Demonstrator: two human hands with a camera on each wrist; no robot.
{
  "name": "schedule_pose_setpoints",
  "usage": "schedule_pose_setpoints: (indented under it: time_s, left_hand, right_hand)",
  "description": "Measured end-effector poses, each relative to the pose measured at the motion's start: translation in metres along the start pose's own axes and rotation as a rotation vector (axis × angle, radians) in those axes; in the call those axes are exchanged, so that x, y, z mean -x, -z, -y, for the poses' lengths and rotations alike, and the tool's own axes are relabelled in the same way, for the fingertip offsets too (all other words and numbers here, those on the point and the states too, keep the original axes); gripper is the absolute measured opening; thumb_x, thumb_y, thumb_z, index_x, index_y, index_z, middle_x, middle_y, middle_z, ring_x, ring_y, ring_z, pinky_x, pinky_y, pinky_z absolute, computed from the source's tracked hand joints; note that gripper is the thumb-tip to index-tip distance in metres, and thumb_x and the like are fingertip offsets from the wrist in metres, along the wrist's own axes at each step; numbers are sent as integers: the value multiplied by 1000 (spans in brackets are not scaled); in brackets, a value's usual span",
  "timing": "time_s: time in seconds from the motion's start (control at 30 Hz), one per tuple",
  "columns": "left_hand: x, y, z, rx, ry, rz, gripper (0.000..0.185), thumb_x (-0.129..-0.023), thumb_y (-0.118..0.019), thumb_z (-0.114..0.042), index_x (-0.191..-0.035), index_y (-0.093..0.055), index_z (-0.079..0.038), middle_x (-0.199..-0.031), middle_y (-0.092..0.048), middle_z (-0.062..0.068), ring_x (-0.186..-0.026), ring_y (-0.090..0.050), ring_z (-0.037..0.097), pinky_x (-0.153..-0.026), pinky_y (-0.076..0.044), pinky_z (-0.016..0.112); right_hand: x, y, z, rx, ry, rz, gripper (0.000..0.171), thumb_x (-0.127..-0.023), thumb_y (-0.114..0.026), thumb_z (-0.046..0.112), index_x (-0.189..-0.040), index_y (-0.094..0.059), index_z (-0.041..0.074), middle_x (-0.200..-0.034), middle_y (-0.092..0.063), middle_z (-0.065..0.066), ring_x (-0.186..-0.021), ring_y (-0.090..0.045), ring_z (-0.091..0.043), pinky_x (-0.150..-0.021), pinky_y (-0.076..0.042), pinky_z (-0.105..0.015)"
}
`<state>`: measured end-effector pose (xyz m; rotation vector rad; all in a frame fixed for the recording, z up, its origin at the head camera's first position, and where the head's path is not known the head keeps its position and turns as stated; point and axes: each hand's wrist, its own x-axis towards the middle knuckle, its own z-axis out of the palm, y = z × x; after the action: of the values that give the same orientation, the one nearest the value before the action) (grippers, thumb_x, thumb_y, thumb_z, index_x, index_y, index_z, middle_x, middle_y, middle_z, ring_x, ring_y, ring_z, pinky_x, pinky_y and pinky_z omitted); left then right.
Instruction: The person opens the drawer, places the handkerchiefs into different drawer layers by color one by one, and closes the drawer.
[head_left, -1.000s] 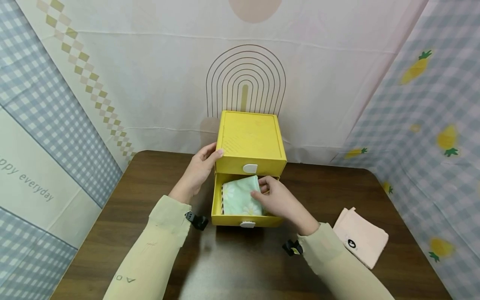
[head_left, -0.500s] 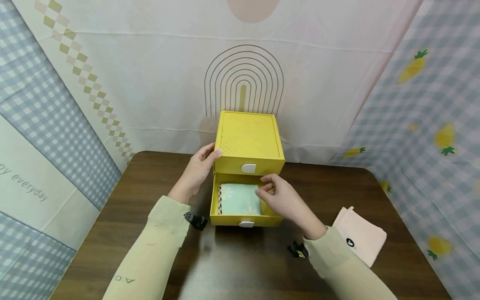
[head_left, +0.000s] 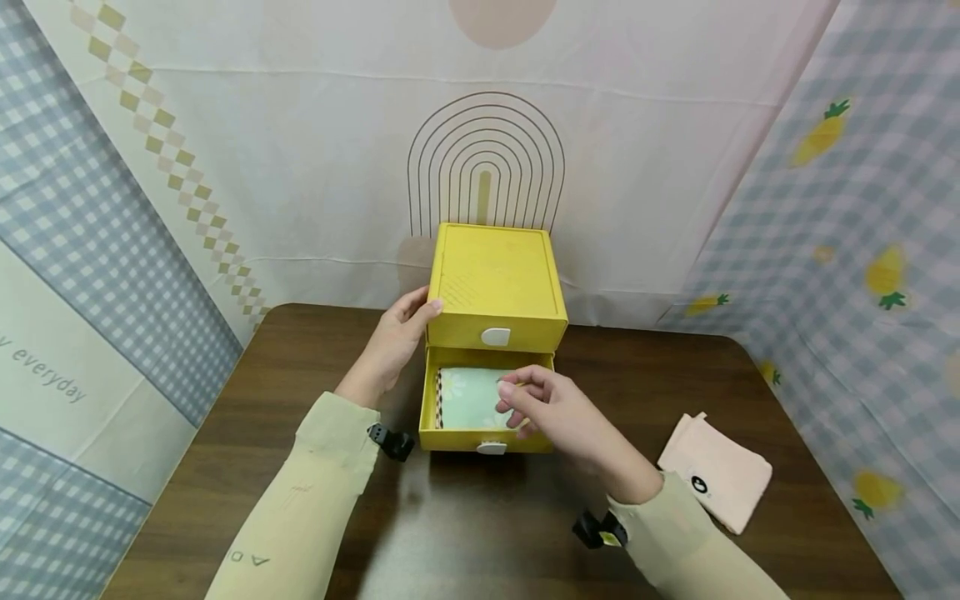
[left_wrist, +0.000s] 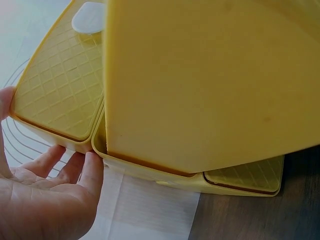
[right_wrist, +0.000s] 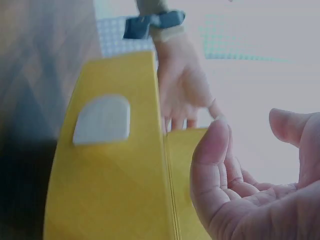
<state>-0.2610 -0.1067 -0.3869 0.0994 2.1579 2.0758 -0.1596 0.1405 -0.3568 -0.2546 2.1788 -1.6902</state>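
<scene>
From the head camera, a yellow two-drawer box (head_left: 495, 287) stands at the back of a dark wooden table (head_left: 300, 433). Its lower drawer (head_left: 480, 437) is pulled out, and a folded mint-green cloth (head_left: 468, 398) with a daisy print lies inside it. The left hand (head_left: 393, 342) rests against the box's left side, fingers straight, thumb at the top corner. The right hand (head_left: 551, 408) hovers over the open drawer with fingers loosely bent, gripping nothing. A folded pink cloth (head_left: 716, 471) with a small dark mark lies well apart on the table's right. The backdrop at left reads "everyday".

The left wrist camera shows what the head view hides: the box's plain yellow side wall (left_wrist: 200, 85), the quilted pattern on the top, a white handle tab (left_wrist: 87, 17), and the left hand's fingers (left_wrist: 90, 170) touching the box's edge, palm open.

The right wrist camera looks along the box's front with a white tab (right_wrist: 102, 120), the right hand (right_wrist: 250, 180) relaxed and empty in the foreground, and the left hand (right_wrist: 182, 87) beyond. No cloth shows here
</scene>
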Motion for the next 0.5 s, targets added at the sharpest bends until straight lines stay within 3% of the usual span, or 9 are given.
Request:
schedule_pose_setpoints:
  time_s: [0.27,0.5]
  left_hand:
    - [-1,1,2,2,1,-1,74,-87,-61,-59,-149,-38,-24,-149,-38,-4,-138,-32,15,-114,-23,43]
    - [-1,0,3,6,-20,4,71,-89,-61,-57,-148,-39,-25,-148,-40,-4,-136,-34,15,-114,-24,43]
  right_hand:
    - [18,-11,-4,-170,-41,134,46,-98,-58,36,-121,-55,-4,-97,-64,-17,-76,-61,-24,-67,-55,-31]
    - [28,-22,-23,-236,-84,256,46,-99,-55,36,-119,-57,-6,-95,-66,-14,-74,-60,-17,-65,-54,-29]
